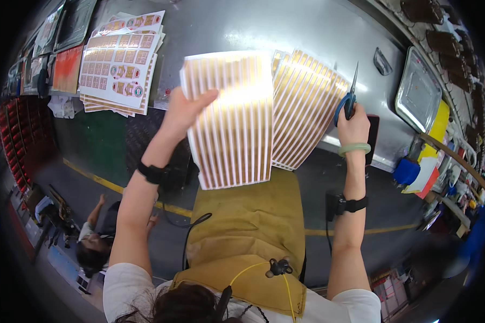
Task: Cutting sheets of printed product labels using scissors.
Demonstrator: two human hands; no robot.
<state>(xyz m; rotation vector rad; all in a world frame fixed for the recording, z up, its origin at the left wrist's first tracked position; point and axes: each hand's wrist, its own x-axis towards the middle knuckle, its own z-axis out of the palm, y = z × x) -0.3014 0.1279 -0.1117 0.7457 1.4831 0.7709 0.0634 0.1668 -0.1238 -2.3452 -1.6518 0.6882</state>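
My left hand (187, 111) grips the left edge of a white sheet with gold stripes (234, 129), thumb on top and fingers beneath. That sheet is lifted and juts past the table's near edge over my lap. Partly behind it, more gold-striped sheets (310, 102) lie fanned on the metal table. In my right hand (354, 125) is a pair of scissors (353, 89) with blue-and-black handles, blades pointing away from me. The scissors are just right of the fanned sheets. How far their blades are apart is hard to tell.
A stack of printed sheets (118, 59) lies at the table's far left. On the right are a small dark metal piece (383, 61), a metal tray (418, 89) and a dark flat object (372, 140) beside my wrist. Another person (94, 242) is at the lower left.
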